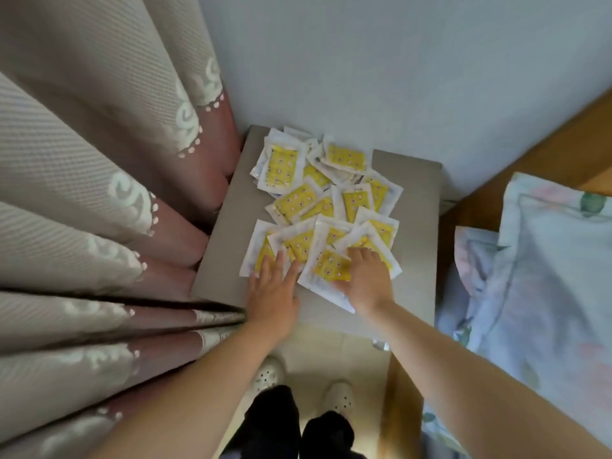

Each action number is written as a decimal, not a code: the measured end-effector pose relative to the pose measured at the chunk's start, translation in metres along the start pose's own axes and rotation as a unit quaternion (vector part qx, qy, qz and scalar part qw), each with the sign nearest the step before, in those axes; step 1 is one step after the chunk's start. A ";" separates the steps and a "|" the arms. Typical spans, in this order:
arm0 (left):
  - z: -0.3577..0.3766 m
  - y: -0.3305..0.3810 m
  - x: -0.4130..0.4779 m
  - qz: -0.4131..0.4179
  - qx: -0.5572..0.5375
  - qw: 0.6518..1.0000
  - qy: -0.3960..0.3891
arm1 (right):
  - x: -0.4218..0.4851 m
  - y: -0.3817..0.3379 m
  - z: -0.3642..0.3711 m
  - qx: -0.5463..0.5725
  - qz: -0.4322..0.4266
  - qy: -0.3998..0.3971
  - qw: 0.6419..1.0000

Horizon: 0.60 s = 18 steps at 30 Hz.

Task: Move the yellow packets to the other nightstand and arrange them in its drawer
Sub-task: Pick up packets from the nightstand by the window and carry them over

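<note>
The packets [299, 200] lie in a loose, overlapping heap on the nightstand [410, 246], running from its 11 o'clock corner to its 6 o'clock edge. None has left this top yet. The curtain [99, 193] hangs at 9 o'clock, the bed [546, 260] lies at 3 o'clock.

Hand state:
- Our left hand [273, 293] rests flat on the packets at 7 o'clock of the heap, fingers straight and spread, gripping nothing.
- Our right hand [367, 279] sits at 5 o'clock of the heap, fingers curled down over the top packets, thumb along a near edge. It appears to grip them.

Handling, as we judge it: the packets are thin, light, flexible sachets with smooth film faces, so they should slide on one another and fan out of a loose grip. We recommend sweeping them into a squared stack, then pinching across the white sealed borders, thumb above and fingers below. A thick stack may buckle or spill, so carry moderate bundles and support them from underneath.
</note>
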<state>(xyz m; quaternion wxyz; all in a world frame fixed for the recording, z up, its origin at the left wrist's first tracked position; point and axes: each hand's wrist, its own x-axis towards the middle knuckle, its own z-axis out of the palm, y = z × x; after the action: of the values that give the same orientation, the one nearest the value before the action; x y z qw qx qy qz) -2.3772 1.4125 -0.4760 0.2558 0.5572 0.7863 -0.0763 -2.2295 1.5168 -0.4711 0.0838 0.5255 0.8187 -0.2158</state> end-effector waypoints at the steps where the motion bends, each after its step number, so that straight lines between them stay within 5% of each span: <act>1: 0.005 -0.005 0.008 0.012 0.014 1.000 0.010 | 0.005 -0.004 0.006 -0.018 -0.013 -0.003 1.000; 4: 0.016 -0.018 0.029 0.053 0.052 0.997 0.023 | 0.015 -0.011 0.025 -0.044 -0.010 0.020 0.999; 12: 0.026 -0.025 0.042 0.079 0.042 0.995 0.051 | 0.027 0.010 0.006 0.157 0.097 -0.027 0.983; 18: 0.023 -0.022 0.040 0.061 0.055 0.996 0.037 | 0.043 0.037 -0.004 0.074 0.205 0.001 0.976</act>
<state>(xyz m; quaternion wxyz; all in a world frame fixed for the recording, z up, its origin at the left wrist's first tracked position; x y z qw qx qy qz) -2.3998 1.4288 -0.5185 0.2000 0.6194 0.7546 -0.0832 -2.2144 1.5674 -0.4930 0.0866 0.6869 0.6757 -0.2532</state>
